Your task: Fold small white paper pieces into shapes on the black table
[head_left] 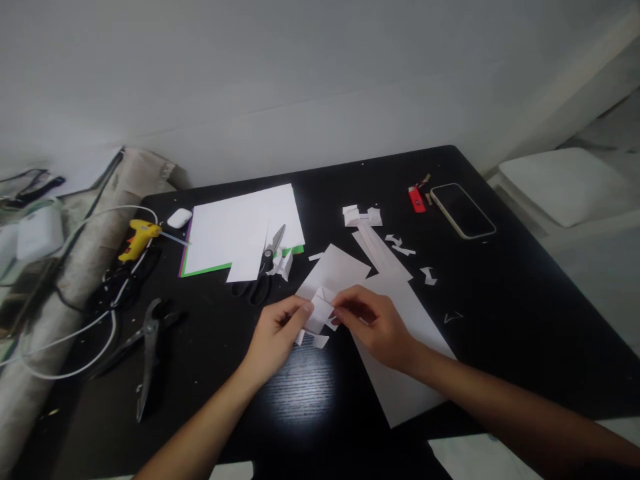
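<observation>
Both my hands meet over the middle of the black table (500, 293), pinching a small folded white paper piece (320, 312). My left hand (275, 333) grips its left side with closed fingers. Its right side is held by my right hand (373, 323), also with closed fingers. Under my right hand lies a large white sheet (400, 380). Another white sheet (333, 270) lies just behind the folded piece.
Black scissors (263, 270) rest on a stack of white and coloured paper (240, 230). At the left lie pliers (147, 347), a yellow glue gun (137, 239) and cables. A red lighter (416, 199), a phone (463, 210) and paper scraps (400, 243) lie further back.
</observation>
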Available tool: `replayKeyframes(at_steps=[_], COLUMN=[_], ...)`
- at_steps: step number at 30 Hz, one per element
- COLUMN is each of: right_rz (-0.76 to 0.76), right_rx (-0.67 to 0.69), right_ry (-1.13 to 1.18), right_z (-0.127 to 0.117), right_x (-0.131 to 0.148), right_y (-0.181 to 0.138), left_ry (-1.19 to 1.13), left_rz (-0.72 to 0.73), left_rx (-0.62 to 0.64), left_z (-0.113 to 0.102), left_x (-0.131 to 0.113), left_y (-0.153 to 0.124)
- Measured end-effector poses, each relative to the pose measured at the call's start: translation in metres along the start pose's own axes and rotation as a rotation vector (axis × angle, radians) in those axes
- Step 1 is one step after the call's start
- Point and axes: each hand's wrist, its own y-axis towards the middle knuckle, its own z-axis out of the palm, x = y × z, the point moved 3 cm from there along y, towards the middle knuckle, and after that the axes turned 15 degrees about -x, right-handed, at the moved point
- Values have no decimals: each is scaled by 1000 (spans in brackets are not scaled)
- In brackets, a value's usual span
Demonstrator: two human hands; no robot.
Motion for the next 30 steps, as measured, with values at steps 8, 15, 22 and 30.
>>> replayKeyframes(at_steps=[8, 15, 22, 30], right_rz=[-55, -53, -99, -173], right_rx=[55, 104, 34, 24], right_ry=[17, 65, -13, -72], right_z=[0, 0, 2, 0], right_x=[1, 5, 5, -1], right_y=[1, -2, -2, -1], left_ry=[-112, 122, 200, 189], left_rz=[202, 360, 507, 558], left_rx=[-17, -20, -56, -55], left_z=[0, -6, -6, -8], left_x=[-5, -3, -2, -3], left_y=[-5, -5, -6, -3])
